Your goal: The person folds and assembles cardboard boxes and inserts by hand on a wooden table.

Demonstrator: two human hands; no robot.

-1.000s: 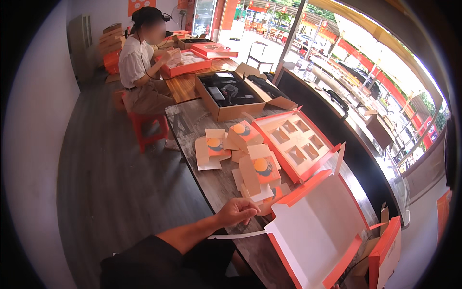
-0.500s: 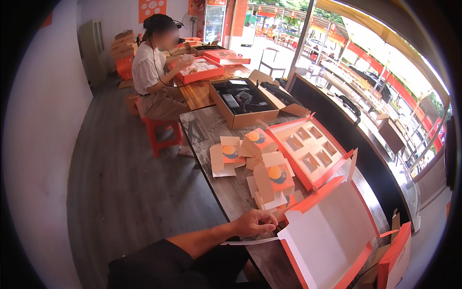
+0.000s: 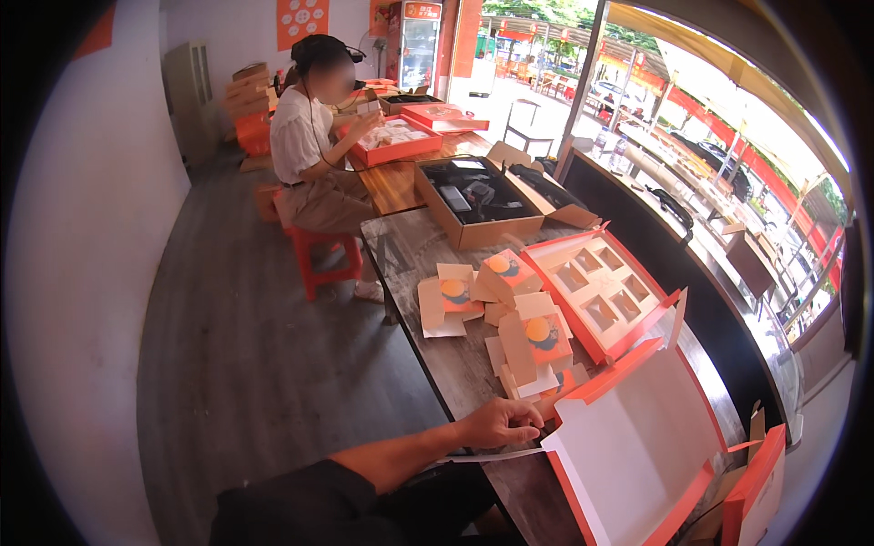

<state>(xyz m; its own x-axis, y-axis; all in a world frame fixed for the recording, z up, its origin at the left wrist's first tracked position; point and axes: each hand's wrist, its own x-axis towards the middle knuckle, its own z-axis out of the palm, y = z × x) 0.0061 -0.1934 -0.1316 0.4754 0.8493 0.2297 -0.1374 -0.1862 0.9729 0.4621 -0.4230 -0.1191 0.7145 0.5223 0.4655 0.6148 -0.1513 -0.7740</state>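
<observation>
My left hand (image 3: 499, 423) hovers over the near table edge, its fingers loosely bent and apart with nothing visible between them. Its fingertips are close to the corner of an open orange-red box lid (image 3: 637, 437) with a pale inside. Whether they touch it is unclear. Just beyond the hand lie several small unfolded cartons (image 3: 543, 332) with a yellow-disc print and loose flaps. Behind the lid rests an orange-red gift box (image 3: 628, 338) with a cardboard insert (image 3: 583, 296) of several square holes. My right hand does not show.
A brown carton (image 3: 487, 232) holding black gear stands farther along the table. Beyond it, a seated person (image 3: 314, 146) handles a filled red box (image 3: 396, 150). A red stool (image 3: 323, 264) is under that person. Another orange-red box part (image 3: 756, 487) is at the near right.
The whole view has shifted, so everything appears slightly farther right. My left hand keeps nearly the same place beside the lid corner.
</observation>
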